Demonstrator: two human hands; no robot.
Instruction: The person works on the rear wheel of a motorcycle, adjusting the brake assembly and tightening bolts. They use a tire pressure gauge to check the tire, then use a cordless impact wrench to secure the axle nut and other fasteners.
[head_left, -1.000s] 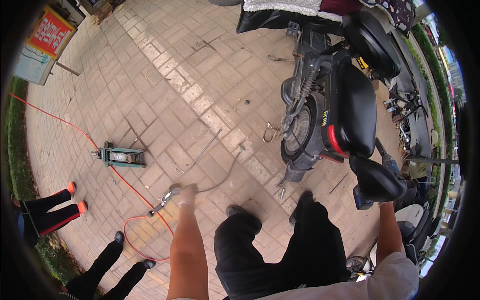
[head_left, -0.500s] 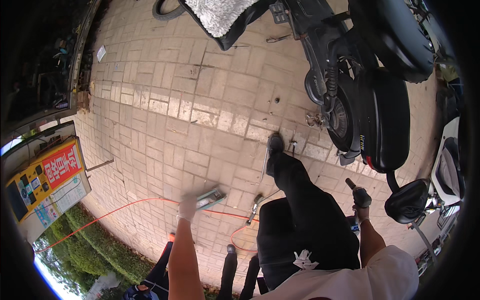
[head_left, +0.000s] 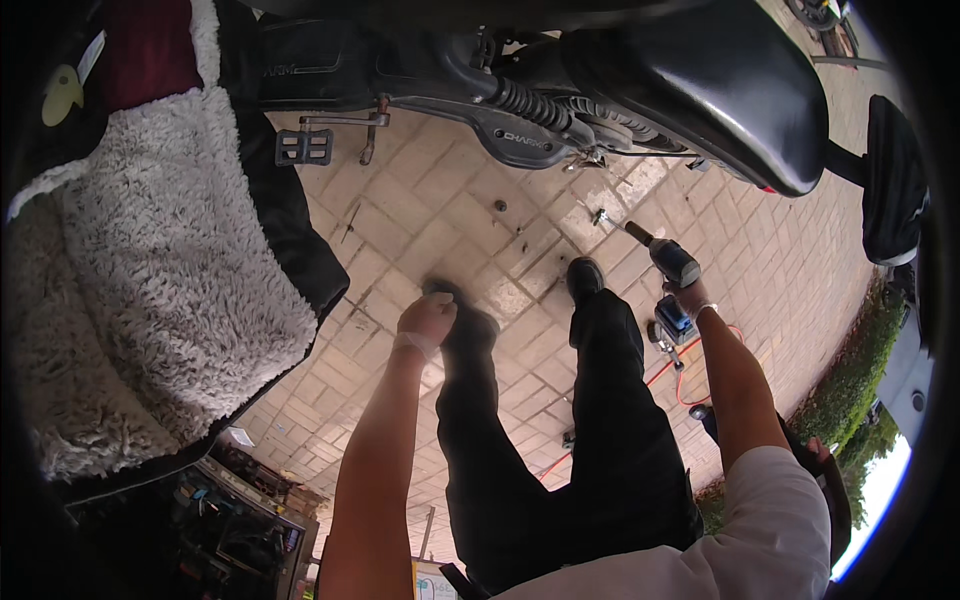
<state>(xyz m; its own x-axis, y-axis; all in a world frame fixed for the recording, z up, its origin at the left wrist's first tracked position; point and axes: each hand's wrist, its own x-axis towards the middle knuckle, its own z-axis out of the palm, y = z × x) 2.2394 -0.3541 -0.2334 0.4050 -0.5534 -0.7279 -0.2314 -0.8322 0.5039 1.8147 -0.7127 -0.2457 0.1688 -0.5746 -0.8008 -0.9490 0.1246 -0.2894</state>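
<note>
My right hand (head_left: 685, 295) grips the handle of a cordless impact wrench (head_left: 674, 262) with a blue battery (head_left: 673, 315) at its base. Its long dark socket points toward a small metal part (head_left: 600, 216) on the paving; whether they touch I cannot tell. My left hand (head_left: 428, 320), with a translucent glove cuff at the wrist, is closed in front of my left shoe. Its curled fingers hide whatever they may hold. Ahead of both hands stands a black electric bike (head_left: 520, 140), with a flat pedal (head_left: 303, 147) and a shock absorber (head_left: 535, 103) showing.
A grey fleecy cover (head_left: 190, 250) hangs at the left. Small loose parts, including a round dark one (head_left: 500, 206), and a thin rod (head_left: 351, 222) lie on the brick paving (head_left: 410, 190). An orange hose (head_left: 690, 400) runs near my right arm. A cluttered cabinet (head_left: 240, 530) stands lower left.
The view has swung round toward the bike. My left hand has left the teal-edged object and is now closed near my left shoe. The wrench stays in my right hand, now near the bike.
</note>
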